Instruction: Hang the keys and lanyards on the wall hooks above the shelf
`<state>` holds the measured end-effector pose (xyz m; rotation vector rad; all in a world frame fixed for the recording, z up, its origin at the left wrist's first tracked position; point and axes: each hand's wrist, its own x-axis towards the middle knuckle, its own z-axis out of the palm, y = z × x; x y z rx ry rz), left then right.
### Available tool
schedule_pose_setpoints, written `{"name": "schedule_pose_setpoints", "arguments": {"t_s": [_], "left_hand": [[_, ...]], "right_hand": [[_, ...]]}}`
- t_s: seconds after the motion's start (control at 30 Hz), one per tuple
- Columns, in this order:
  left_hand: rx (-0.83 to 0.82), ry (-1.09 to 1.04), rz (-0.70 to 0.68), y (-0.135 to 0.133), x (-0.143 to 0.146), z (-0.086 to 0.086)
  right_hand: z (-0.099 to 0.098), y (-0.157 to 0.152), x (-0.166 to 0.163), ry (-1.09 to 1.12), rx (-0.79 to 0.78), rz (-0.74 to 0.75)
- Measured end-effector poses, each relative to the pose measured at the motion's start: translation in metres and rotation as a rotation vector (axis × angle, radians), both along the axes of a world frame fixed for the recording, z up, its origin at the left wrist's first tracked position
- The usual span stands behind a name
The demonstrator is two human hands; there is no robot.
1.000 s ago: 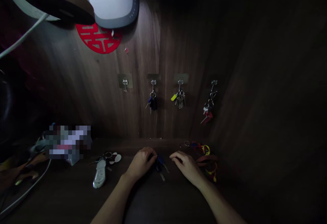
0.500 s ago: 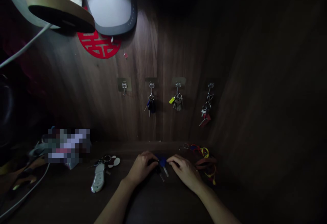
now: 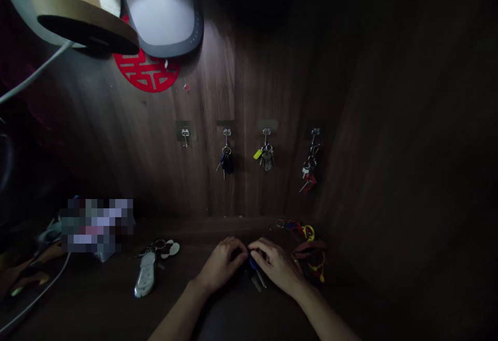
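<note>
A dark wood-grain wall panel (image 3: pixel 241 97) rises beyond the fingers, and a dark table (image 3: pixel 233 229) lies beneath them. Well up and to the left of the fingers, a round wooden disc (image 3: pixel 83 27) overhangs a pale grey rounded device (image 3: pixel 161 22) and a red paper-cut ornament (image 3: pixel 146 74).

The left hand (image 3: pixel 221 266) and right hand (image 3: pixel 276 266) rest on the table side by side, nearly meeting at the fingers (image 3: pixel 259 247). Both sets are curled downward and inward, not spread, over a small bunch of blue-headed keys (image 3: pixel 253 267). The keys lie directly under and just ahead of the fingertips, with metal blades pointing toward the person. The hands hide part of the bunch, so I cannot tell whether either hand is actually gripping it.

Left of the fingers lie a silver key fob (image 3: pixel 144 274) and a white leaf-shaped tag (image 3: pixel 173 249). Just right of them are tangled red and yellow cords (image 3: pixel 309 250). Above the fingers, four metal wall hooks (image 3: pixel 266 133) are stuck to the panel, and three hold key bunches (image 3: pixel 266 158).
</note>
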<state>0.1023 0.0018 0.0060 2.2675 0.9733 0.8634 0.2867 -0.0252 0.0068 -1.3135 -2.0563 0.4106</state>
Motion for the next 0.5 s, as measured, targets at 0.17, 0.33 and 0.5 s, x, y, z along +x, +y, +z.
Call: {"name": "schedule_pose_setpoints", "arguments": {"t_s": [0.17,0.33,0.5], "left_hand": [[-0.038,-0.035,0.005,-0.0011,0.0006,0.0015],[-0.068,-0.039,0.014,-0.0014,0.0003,0.0013],[-0.047,-0.123,0.083,-0.0013,-0.0001,0.0041]], "right_hand": [[0.0015,-0.0002,-0.0027,0.009,-0.01,0.014],[0.0018,-0.0003,-0.0042,0.0,-0.002,0.01],[0.0017,-0.0007,-0.0065,-0.045,0.005,-0.008]]}}
